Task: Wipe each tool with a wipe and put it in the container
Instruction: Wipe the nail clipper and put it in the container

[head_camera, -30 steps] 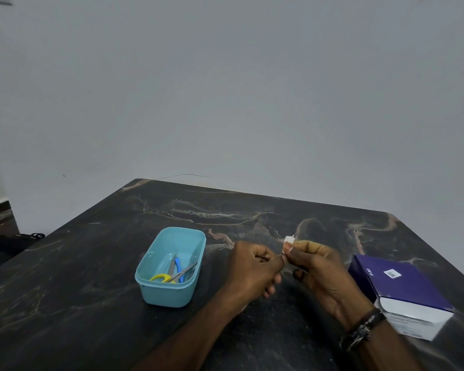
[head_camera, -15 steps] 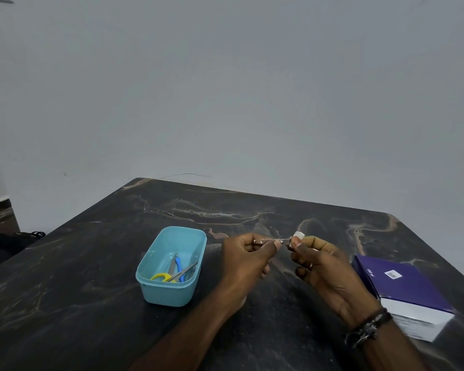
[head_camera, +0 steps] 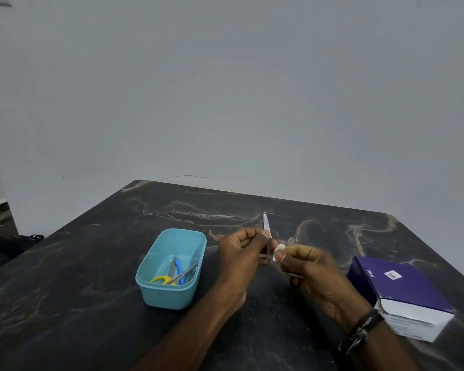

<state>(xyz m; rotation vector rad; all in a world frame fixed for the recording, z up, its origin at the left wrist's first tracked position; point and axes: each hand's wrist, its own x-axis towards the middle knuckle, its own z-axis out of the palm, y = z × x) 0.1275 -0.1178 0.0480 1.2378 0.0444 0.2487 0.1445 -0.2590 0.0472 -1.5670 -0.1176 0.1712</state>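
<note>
Taking the teal container [head_camera: 172, 269] as my reference on the dark marbled table [head_camera: 65, 303]: it already holds yellow-handled scissors [head_camera: 162, 279], a blue-handled tool [head_camera: 179, 270] and small metal scissors [head_camera: 184, 274], which I judge wiped and stowed. Just right of the container, my left hand [head_camera: 241, 253] pinches a thin metal tool [head_camera: 266, 228], tip pointing up and away; its exact type is too small to tell. Further right, my right hand [head_camera: 306, 266] pinches a small white wipe [head_camera: 279, 250] against the tool's lower shaft. Farthest right sits a purple-and-white box [head_camera: 402, 295]. No other loose tools are visible; I judge wiping and stowing this one remains.
</note>
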